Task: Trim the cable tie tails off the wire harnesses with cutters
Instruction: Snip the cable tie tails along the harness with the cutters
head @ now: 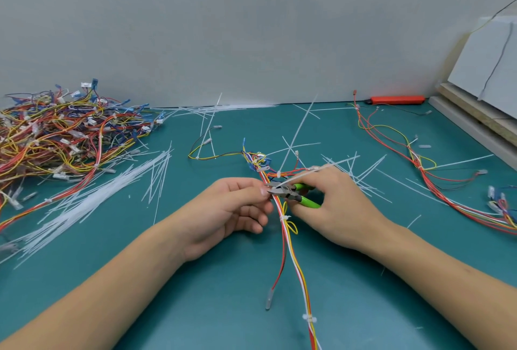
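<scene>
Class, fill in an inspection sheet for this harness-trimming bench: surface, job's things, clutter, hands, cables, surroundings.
Surface: teal mat.
Job's things: green-handled cutters at the wire harness; a long tie tail crosses them.
Clutter: cut tie tails strewn about; orange tool at the back.
Hands: left hand pinches the harness; right hand grips the cutters.
Cables: harness pile far left; loose harness right.
Surroundings: grey wall; boards far right.

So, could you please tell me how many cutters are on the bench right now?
1: the green-handled cutters, gripped in the right hand at mid-bench, nose at the wire harness held by the left hand. More could be hidden under the wire pile.
</scene>
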Tool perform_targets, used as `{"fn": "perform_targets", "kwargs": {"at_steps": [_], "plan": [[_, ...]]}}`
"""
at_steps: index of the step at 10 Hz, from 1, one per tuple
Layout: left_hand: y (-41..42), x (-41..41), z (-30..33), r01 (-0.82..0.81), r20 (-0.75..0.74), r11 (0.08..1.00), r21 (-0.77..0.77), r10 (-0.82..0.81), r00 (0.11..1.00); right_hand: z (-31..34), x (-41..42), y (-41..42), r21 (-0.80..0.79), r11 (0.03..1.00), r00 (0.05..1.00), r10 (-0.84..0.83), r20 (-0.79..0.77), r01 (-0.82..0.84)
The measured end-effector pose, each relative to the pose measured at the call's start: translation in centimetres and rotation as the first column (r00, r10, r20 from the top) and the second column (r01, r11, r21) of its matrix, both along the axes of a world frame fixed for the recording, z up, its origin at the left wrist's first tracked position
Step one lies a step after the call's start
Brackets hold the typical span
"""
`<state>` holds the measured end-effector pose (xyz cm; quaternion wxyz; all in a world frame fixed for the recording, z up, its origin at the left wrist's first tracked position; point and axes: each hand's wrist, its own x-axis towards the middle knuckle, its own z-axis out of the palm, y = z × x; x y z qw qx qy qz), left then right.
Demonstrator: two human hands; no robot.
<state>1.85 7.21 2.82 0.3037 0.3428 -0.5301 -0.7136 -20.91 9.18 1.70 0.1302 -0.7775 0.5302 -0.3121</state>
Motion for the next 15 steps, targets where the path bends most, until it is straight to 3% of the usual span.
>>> {"fn": "perform_targets", "kwargs": {"at_steps": [15], "plan": [[0.25,-0.05,0.27,0.014,0.023,1.0,-0.025,-0.013,1.0,0.23,0.09,0.17,0.058,0.998,0.999,-0.016,0.041,0.013]]}}
